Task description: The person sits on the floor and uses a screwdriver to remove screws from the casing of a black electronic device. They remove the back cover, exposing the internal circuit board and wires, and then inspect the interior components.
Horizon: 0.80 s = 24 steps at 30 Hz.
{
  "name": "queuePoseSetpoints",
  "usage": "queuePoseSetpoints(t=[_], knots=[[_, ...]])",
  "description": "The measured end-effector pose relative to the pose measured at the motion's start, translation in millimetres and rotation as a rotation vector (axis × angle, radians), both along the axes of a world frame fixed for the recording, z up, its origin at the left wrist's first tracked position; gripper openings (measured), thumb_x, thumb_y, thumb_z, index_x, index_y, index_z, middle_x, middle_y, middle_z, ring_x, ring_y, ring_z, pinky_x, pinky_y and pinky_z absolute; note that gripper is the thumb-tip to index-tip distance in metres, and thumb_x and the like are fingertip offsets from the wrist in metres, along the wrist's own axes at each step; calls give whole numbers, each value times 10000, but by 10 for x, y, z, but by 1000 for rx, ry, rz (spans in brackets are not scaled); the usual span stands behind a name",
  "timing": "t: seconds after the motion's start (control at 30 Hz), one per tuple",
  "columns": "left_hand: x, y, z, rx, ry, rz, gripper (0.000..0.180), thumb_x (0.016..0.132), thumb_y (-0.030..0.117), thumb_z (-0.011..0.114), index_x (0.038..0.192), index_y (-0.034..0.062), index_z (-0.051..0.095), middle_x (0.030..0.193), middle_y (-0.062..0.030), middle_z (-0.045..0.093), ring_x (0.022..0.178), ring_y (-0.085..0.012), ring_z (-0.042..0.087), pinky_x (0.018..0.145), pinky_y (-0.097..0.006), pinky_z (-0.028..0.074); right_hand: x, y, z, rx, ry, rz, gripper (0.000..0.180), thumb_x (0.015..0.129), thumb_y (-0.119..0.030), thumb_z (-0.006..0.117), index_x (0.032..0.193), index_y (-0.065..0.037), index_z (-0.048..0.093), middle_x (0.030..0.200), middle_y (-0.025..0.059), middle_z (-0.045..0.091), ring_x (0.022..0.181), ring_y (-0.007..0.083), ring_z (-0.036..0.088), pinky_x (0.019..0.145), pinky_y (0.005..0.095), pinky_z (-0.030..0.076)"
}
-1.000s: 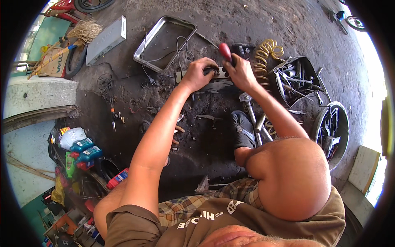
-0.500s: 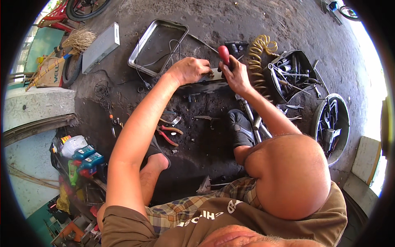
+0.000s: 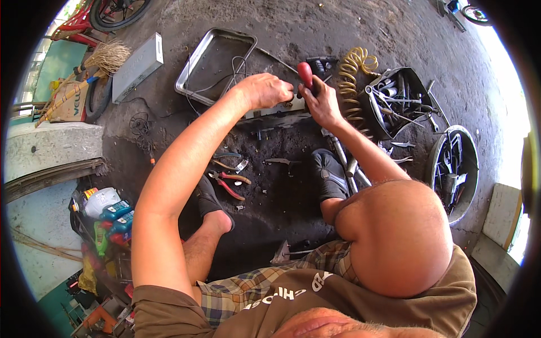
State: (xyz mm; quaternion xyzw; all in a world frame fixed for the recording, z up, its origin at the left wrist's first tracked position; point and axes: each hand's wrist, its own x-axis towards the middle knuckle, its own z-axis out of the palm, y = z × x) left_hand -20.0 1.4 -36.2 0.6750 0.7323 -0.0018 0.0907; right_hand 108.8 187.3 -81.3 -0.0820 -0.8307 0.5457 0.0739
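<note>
A flat grey metal bar or plate [image 3: 282, 119] lies across a block on the dark floor in front of me, beneath both hands. My right hand [image 3: 323, 107] is closed around a tool with a rounded red handle [image 3: 305, 72], perhaps a screwdriver; its working end is hidden. The handle sticks up past my thumb. Beside it my left hand [image 3: 266, 91] has its fingers bent and pressed together at a small brass-coloured part [image 3: 288, 104] on the plate. What those fingertips hold is hidden.
Red-handled pliers [image 3: 230, 186] lie nearer me, by my left foot. A metal tray [image 3: 183, 73] stands far left. Toward the right are a yellow coiled hose [image 3: 348, 73], an open tool container [image 3: 375, 121] and a round tool-filled basin [image 3: 472, 194]. Bottles [image 3: 118, 211] stand left.
My left hand has shifted slightly right along the plate, closer to my right hand, and its elbow has swung outward to the left. My right hand stays nearly in place on the red-handled tool.
</note>
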Motion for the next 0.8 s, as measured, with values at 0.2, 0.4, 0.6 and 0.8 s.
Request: queuePoseSetpoints(t=[0.2, 0.4, 0.6, 0.8], knots=[[26, -16, -50, 41, -32, 57, 133, 892, 77, 680, 1024, 73, 698, 1027, -88, 729, 970, -344, 758, 811, -476, 629, -38, -9, -7, 8, -3, -9, 305, 1035, -267, 689, 1079, 30, 636, 848, 208, 745, 779, 304, 753, 746, 423, 555], [242, -13, -75, 130, -117, 409, 197, 896, 190, 784, 1010, 31, 754, 1063, -161, 767, 1014, -405, 745, 878, -524, 603, -73, 4, -47, -14, 24, -19, 303, 1032, -265, 692, 1084, 29, 644, 840, 205, 741, 779, 314, 756, 749, 429, 558], [381, 107, -185, 74, -246, 782, 209, 846, 162, 814, 962, -11, 792, 972, -273, 771, 998, -439, 757, 925, -519, 601, -88, 13, -95, -11, 32, -17, 318, 1043, -299, 696, 1109, 9, 657, 827, 157, 736, 738, 208, 688, 727, 401, 544], [498, 223, -169, 53, -245, 1027, 237, 831, 173, 762, 990, 10, 825, 999, -290, 775, 1010, -448, 764, 965, -515, 603, -87, 14, -76, -17, 51, -30, 293, 1026, -258, 699, 1064, 25, 638, 816, 210, 728, 766, 324, 747, 744, 435, 553]])
